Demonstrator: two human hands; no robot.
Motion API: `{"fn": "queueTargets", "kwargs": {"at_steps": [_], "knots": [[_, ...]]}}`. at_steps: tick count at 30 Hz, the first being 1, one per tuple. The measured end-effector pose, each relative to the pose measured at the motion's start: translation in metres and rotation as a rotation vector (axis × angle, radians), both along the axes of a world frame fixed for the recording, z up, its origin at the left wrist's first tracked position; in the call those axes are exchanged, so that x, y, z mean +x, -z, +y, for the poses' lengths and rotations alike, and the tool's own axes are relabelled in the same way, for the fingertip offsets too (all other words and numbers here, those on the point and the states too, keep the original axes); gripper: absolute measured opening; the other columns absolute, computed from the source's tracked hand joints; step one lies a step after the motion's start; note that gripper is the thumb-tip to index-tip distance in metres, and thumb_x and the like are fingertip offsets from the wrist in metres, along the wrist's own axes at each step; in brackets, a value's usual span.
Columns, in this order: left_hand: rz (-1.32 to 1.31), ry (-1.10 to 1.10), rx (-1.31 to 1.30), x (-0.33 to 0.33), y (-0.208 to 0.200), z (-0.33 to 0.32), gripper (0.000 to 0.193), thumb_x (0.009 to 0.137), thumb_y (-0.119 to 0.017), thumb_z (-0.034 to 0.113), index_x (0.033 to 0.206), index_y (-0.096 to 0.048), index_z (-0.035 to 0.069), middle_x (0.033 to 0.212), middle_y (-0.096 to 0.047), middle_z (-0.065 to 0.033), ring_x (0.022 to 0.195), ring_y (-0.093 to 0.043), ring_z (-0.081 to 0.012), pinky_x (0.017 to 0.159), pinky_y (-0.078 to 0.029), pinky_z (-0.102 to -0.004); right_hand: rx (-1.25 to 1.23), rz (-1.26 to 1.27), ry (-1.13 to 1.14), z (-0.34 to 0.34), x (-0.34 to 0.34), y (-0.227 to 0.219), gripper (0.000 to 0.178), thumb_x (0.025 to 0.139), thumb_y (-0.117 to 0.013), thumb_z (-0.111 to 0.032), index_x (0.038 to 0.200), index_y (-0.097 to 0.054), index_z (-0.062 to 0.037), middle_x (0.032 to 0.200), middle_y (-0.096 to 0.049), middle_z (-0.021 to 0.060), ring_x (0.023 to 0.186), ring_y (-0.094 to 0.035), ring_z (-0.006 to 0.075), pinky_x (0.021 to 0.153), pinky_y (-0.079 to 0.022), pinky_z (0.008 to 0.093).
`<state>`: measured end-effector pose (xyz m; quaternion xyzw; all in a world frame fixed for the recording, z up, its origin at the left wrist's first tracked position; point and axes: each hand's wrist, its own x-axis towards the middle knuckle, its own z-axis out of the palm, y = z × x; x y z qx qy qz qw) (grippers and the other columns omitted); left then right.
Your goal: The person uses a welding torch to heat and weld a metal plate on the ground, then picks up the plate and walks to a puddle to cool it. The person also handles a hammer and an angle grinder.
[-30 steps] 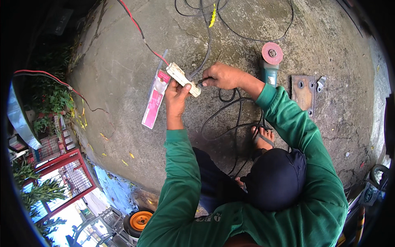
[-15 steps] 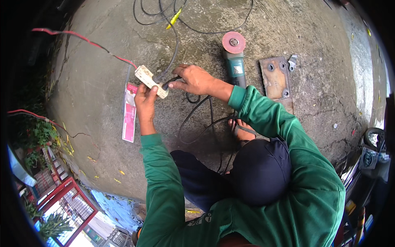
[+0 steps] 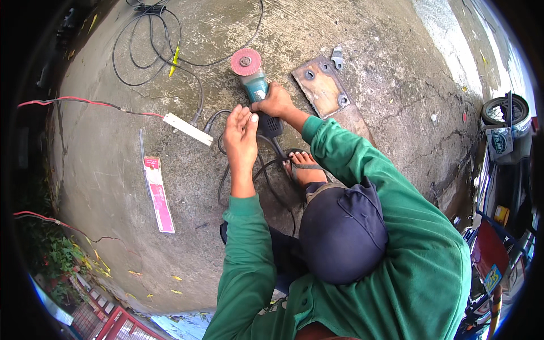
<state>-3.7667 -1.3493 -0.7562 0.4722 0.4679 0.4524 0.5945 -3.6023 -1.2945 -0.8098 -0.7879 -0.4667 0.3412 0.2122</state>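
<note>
My right hand (image 3: 276, 102) is closed round the body of a teal and black angle grinder (image 3: 256, 86), whose pinkish flap disc (image 3: 246, 62) points away from me. The grinder lies on the concrete, and part of its body is under my palm. Just left of it, my left hand (image 3: 241, 139) is raised with its fingers stretched out and nothing visible in them. Farther left, a white power strip (image 3: 188, 130) rests on the ground. A red and black wire (image 3: 85, 99) leaves its left end, and dark plugs sit along its far side.
Right of the grinder lie a rusty steel plate (image 3: 324, 88) with holes and a small metal bracket (image 3: 338, 58). Looped black cable (image 3: 148, 51) spreads at the far left. A pink and white package (image 3: 157, 195) lies nearer. My sandalled foot (image 3: 303, 164) is beside the grinder's cord.
Both hands have let go of the power strip and its plugs, and the strip now lies on the ground. My right hand has taken hold of the angle grinder. The view has shifted.
</note>
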Motion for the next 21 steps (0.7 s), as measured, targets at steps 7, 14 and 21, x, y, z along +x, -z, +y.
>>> {"fn": "queueTargets", "kwargs": {"at_steps": [7,14,21], "knots": [[-0.072,0.109,0.024,0.021,0.004,0.024,0.082,0.091,-0.075,0.05,0.138,-0.047,-0.011,0.126,-0.063,-0.019,0.112,-0.062,-0.0265,0.095,-0.051,-0.0366,0.433,0.297,0.277,-0.047,-0.029,-0.057,0.064,0.077,-0.085,-0.038,0.112,-0.056,0.0068,0.097,-0.068,0.0191,0.09,-0.068,0.0271,0.079,-0.055,0.0393],[-0.367,0.336,0.039,0.042,-0.083,0.0,0.067,0.082,-0.088,0.035,0.128,-0.056,-0.003,0.11,-0.066,-0.0062,0.093,-0.063,-0.014,0.081,-0.052,-0.0302,0.424,0.897,0.164,-0.105,0.018,-0.157,0.065,0.093,-0.075,-0.043,0.136,-0.053,0.001,0.123,-0.06,0.0131,0.108,-0.061,0.0197,0.089,-0.052,0.0369],[0.236,0.492,0.712,0.042,-0.141,-0.056,0.078,0.083,-0.083,0.04,0.146,-0.055,0.005,0.136,-0.054,-0.0162,0.123,-0.057,-0.0309,0.104,-0.048,-0.0412,0.588,1.279,0.19,-0.15,0.064,-0.186,0.051,0.091,-0.076,-0.031,0.122,-0.055,0.0031,0.105,-0.069,0.0151,0.09,-0.072,0.0264,0.083,-0.062,0.0444]]}}
